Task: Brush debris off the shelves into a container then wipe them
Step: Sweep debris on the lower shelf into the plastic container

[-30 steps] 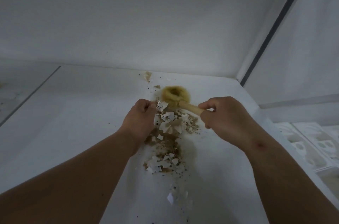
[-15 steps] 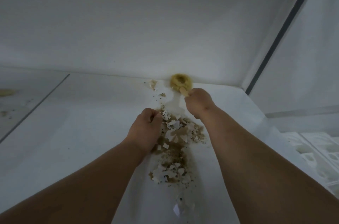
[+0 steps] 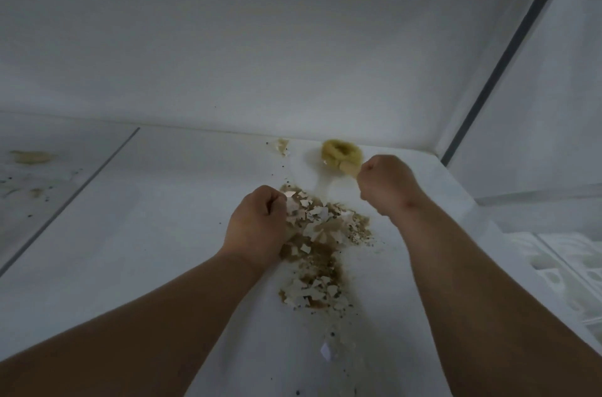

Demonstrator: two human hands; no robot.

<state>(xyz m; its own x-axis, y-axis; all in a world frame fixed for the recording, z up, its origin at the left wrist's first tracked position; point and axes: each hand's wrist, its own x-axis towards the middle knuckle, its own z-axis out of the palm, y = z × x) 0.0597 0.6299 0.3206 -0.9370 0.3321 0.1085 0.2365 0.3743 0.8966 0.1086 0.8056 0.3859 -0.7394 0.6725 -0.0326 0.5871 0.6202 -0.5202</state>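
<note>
A pile of pale shell-like flakes and brown crumbs (image 3: 322,234) lies in the middle of the white shelf (image 3: 146,234). My right hand (image 3: 386,183) grips the wooden handle of a round brush; its yellow bristle head (image 3: 340,152) presses on the shelf close to the back wall, beyond the pile. My left hand (image 3: 257,227) is curled into a fist and rests on the shelf against the pile's left edge, with nothing visible in it. A small patch of debris (image 3: 282,145) sits by the back wall, left of the brush. No container is in view.
A second shelf panel at the left carries a yellowish stain (image 3: 31,156) and dark specks. A dark vertical strip (image 3: 508,51) marks the right back corner. White moulded trays (image 3: 566,273) lie lower at the right. Scattered crumbs (image 3: 325,347) trail toward me.
My right hand has carried the brush from the top of the pile back to the rear wall and slightly right. My left hand has stayed beside the pile.
</note>
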